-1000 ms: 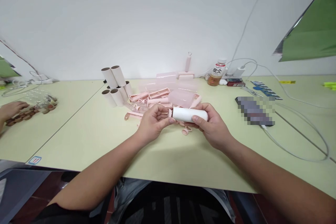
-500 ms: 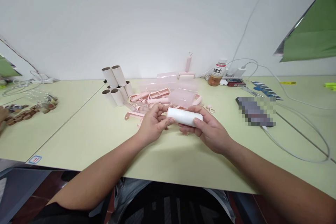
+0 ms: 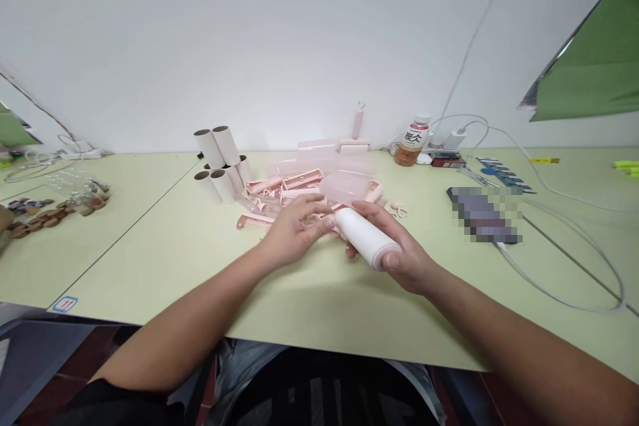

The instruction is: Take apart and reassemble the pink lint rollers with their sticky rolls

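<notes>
In the head view, the work looks partway along. The white roll [image 3: 362, 236] is held above the table [image 3: 200, 279], in front of the heap of pink parts, with a pink end piece [image 3: 387, 257] seated at its near end. Whether the far end also carries a fitting cannot be told from this angle. No handle or cover is on the roll. By the wall stands a pink roller [image 3: 358, 125] with its handle joined on, which appears complete. Much seems left undone: the stacked white rolls [image 3: 224, 146] show open brown ends, and pink handle parts [image 3: 303, 178], translucent pink covers [image 3: 345, 186] and small looped pieces [image 3: 398, 210] lie loose.

As for pose, both forearms reach in from the near edge of the table and converge in front of the heap. The right hand [image 3: 412, 263] grasps the roll, its thumb against the pink end piece and its fingers along the far side, so the roll slants, near end toward the person's right. The left hand [image 3: 297, 231] is beside the far end, fingers loosely bent and thumb extended toward the roll; whether it touches or pinches anything cannot be told.
</notes>
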Demonstrator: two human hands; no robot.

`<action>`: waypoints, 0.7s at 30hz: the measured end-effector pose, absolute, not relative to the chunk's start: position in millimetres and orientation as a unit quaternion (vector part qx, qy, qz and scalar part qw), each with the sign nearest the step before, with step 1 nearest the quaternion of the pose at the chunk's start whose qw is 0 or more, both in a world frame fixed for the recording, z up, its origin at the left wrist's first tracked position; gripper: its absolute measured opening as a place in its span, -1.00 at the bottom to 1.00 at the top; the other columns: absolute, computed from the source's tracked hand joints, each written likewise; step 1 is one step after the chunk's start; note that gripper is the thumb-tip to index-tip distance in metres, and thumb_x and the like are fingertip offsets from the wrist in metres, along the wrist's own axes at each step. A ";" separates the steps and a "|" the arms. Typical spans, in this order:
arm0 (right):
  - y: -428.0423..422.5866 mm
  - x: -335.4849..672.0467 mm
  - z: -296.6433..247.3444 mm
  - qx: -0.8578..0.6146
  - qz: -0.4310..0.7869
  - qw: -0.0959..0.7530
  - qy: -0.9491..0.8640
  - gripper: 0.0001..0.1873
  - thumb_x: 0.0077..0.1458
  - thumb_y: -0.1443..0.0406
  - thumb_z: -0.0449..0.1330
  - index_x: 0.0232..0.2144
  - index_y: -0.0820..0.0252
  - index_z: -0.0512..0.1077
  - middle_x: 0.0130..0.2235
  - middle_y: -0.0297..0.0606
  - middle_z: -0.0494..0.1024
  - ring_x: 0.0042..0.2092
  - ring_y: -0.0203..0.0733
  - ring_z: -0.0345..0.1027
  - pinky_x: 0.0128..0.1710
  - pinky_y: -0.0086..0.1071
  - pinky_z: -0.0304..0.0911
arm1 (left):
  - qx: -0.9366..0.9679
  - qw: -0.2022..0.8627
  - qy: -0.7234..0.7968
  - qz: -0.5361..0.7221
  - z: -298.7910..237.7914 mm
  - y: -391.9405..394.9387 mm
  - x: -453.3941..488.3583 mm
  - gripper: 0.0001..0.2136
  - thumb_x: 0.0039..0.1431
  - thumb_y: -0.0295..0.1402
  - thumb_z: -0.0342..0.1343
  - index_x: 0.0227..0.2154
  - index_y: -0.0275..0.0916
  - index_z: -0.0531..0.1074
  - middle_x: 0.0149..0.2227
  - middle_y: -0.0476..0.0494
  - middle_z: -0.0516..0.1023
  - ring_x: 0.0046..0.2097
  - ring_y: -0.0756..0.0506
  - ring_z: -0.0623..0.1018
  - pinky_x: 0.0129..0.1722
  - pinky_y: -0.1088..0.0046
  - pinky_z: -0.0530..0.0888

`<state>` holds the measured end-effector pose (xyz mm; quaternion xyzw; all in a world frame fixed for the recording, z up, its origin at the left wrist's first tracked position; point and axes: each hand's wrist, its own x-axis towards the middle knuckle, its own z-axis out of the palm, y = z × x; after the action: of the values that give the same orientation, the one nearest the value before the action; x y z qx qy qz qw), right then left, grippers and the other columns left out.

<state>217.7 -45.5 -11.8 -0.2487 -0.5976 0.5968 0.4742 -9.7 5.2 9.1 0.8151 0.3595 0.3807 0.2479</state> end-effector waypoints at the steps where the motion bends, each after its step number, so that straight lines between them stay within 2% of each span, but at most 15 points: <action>1: -44.2 218.5 -11.3 -0.256 0.597 0.477 -0.592 -0.17 -0.11 -0.10 0.40 0.18 -0.09 0.27 0.09 -0.14 0.35 -0.14 -0.07 0.39 -0.15 -0.13 0.41 | 0.831 0.197 0.380 0.356 14.8 14.2 -15.1 -0.75 0.24 -0.20 0.13 -0.12 -0.19 0.54 0.09 -0.25 0.51 0.18 -0.24 0.44 0.15 0.14 0.38; 3: -42.5 219.4 -10.4 -0.265 0.603 0.480 -0.579 -0.19 -0.13 -0.08 0.41 0.14 -0.08 0.28 0.08 -0.15 0.35 -0.07 -0.03 0.35 -0.13 -0.12 0.40 | 0.850 0.111 0.427 0.288 25.9 33.4 -23.1 -0.76 0.26 -0.27 0.06 -0.10 -0.20 0.53 0.02 -0.23 0.54 0.12 -0.24 0.48 0.09 0.16 0.41; 6: -43.0 219.8 -8.8 -0.274 0.615 0.477 -0.564 -0.19 -0.14 -0.10 0.40 0.12 -0.06 0.26 0.06 -0.14 0.37 -0.07 -0.03 0.35 -0.12 -0.12 0.39 | 0.876 0.014 0.463 0.134 37.0 57.8 -22.0 -0.79 0.23 -0.39 0.01 -0.19 -0.22 0.53 -0.08 -0.25 0.56 -0.02 -0.23 0.52 -0.07 0.23 0.43; 10: -44.8 220.5 -5.8 -0.276 0.625 0.480 -0.551 -0.19 -0.16 -0.12 0.39 0.10 -0.06 0.25 0.04 -0.14 0.39 -0.14 -0.06 0.40 -0.12 -0.09 0.38 | 0.880 -0.054 0.472 -0.016 35.5 75.7 -1.9 -0.93 -0.03 -0.54 0.16 -0.47 -0.28 0.51 -0.30 -0.32 0.58 -0.09 -0.30 0.51 -0.06 0.19 0.33; 13: -43.3 221.2 -4.0 -0.279 0.627 0.494 -0.535 -0.20 -0.18 -0.11 0.40 0.06 -0.05 0.25 0.01 -0.15 0.41 -0.22 -0.10 0.40 -0.18 -0.10 0.39 | 0.872 -0.051 0.485 -0.032 29.2 81.5 10.3 -0.88 -0.19 -0.60 0.23 -0.60 -0.28 0.44 -0.43 -0.32 0.57 -0.09 -0.34 0.51 -0.03 0.15 0.27; 17: -41.1 220.9 -2.6 -0.286 0.625 0.505 -0.521 -0.24 -0.16 -0.10 0.40 0.02 0.00 0.27 -0.12 -0.21 0.47 -0.30 -0.15 0.38 -0.27 -0.19 0.38 | 0.870 -0.030 0.490 -0.044 25.9 85.3 14.9 -0.83 -0.23 -0.61 0.23 -0.67 -0.26 0.37 -0.49 -0.26 0.54 -0.13 -0.31 0.52 -0.03 0.17 0.27; 21: -41.7 220.0 -1.3 -0.268 0.638 0.520 -0.500 -0.28 -0.12 -0.09 0.38 0.02 -0.02 0.27 -0.14 -0.22 0.50 -0.26 -0.08 0.42 -0.28 -0.16 0.39 | 0.861 -0.007 0.507 -0.033 33.0 89.9 11.6 -0.83 -0.22 -0.55 0.25 -0.67 -0.27 0.34 -0.46 -0.29 0.55 -0.20 -0.30 0.55 -0.09 0.20 0.32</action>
<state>220.0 -41.7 -1.3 -0.2685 -0.5002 0.6383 0.5199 11.6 89.9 33.0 0.8612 0.5071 -0.0334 -0.0072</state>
